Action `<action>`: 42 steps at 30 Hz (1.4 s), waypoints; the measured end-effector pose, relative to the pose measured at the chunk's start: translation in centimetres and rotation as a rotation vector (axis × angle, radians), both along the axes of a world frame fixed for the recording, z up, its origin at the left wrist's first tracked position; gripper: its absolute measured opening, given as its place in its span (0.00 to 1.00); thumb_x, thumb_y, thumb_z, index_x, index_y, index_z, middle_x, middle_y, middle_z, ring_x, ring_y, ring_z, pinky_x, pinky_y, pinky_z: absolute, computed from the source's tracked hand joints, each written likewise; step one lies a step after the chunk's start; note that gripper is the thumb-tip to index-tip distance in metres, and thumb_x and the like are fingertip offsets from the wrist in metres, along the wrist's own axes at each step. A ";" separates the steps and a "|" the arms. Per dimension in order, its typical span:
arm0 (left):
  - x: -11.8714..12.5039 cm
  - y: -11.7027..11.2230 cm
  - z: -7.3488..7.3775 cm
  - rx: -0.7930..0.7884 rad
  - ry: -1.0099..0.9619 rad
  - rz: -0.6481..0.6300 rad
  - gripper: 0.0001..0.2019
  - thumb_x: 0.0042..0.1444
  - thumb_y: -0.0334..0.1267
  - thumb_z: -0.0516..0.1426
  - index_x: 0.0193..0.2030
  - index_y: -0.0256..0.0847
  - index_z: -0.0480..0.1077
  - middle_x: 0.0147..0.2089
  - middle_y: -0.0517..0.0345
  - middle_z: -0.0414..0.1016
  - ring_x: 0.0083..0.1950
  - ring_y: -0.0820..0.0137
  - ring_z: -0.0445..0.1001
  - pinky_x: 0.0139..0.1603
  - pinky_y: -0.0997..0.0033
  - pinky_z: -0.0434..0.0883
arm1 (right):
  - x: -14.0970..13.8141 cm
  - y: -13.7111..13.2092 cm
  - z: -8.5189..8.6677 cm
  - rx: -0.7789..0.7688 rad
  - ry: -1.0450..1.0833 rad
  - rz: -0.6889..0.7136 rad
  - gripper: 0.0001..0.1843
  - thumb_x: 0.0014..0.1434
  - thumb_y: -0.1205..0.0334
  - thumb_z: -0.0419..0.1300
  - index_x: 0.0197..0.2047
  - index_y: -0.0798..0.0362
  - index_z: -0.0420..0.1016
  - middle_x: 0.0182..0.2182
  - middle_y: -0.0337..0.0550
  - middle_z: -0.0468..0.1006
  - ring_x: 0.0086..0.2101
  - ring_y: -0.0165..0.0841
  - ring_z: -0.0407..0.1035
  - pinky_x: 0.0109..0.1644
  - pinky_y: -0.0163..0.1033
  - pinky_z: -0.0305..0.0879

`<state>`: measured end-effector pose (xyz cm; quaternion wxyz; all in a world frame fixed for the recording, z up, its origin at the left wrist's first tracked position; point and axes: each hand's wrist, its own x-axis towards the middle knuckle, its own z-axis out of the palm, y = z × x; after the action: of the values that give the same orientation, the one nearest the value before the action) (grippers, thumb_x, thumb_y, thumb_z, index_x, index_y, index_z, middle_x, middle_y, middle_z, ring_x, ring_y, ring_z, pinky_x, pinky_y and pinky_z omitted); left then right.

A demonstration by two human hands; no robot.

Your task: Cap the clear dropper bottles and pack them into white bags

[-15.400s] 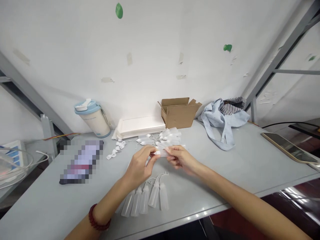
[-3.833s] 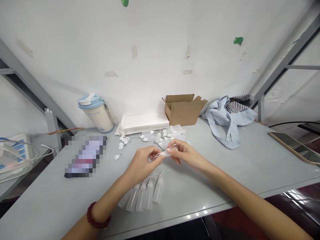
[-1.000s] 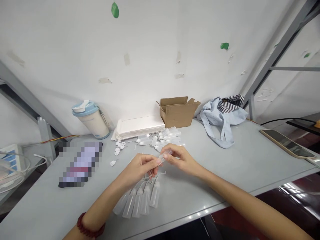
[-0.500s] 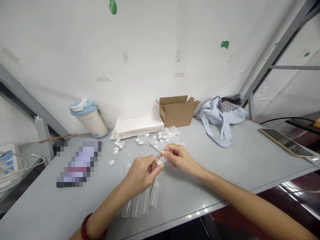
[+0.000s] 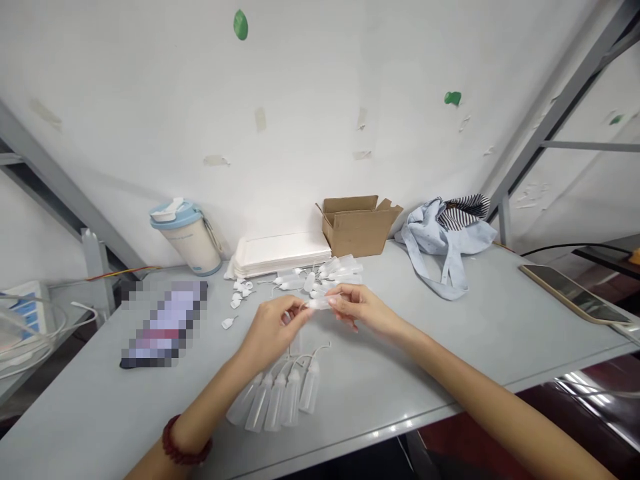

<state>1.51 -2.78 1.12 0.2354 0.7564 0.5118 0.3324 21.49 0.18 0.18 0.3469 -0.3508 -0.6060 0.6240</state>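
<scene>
While left hand pinches 1 end of bottle, right hand grips other, forearms converging.

A slender, translucent bottle is held nearly horizontal between the left hand and right hand, its ends partly hidden.

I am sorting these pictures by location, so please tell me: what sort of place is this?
Probably a small workshop, though not certainly: a row of small plastic bottles, loose white pieces and an open cardboard box share a grey table.
</scene>
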 end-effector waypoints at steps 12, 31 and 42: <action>-4.5 2.2 2.1 -0.077 -0.389 0.452 0.18 0.47 0.48 0.57 0.40 0.37 0.70 0.31 0.55 0.75 0.32 0.67 0.72 0.31 0.70 0.68 | 1.7 2.0 0.0 -0.037 0.296 -0.130 0.26 0.51 0.63 0.66 0.54 0.49 0.67 0.48 0.47 0.75 0.47 0.35 0.70 0.47 0.39 0.66; -11.1 3.5 0.5 -0.393 0.667 0.346 0.06 0.36 0.40 0.56 0.16 0.41 0.68 0.22 0.52 0.73 0.26 0.60 0.71 0.26 0.68 0.58 | -1.1 -3.6 0.3 -0.030 -0.270 0.706 0.17 0.58 0.65 0.58 0.51 0.58 0.71 0.23 0.36 0.73 0.17 0.20 0.64 0.22 0.25 0.60; -9.0 2.8 1.7 -0.260 0.387 0.215 0.08 0.45 0.42 0.55 0.23 0.42 0.71 0.23 0.57 0.75 0.27 0.64 0.72 0.28 0.70 0.64 | -1.0 -3.8 0.5 0.003 -0.459 0.720 0.10 0.60 0.61 0.55 0.42 0.57 0.74 0.18 0.33 0.71 0.14 0.21 0.64 0.19 0.25 0.59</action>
<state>-7.48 -0.02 2.86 0.1915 0.7107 0.6632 0.1360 20.49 -3.57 0.68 -0.0365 -0.2461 -0.7523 0.6100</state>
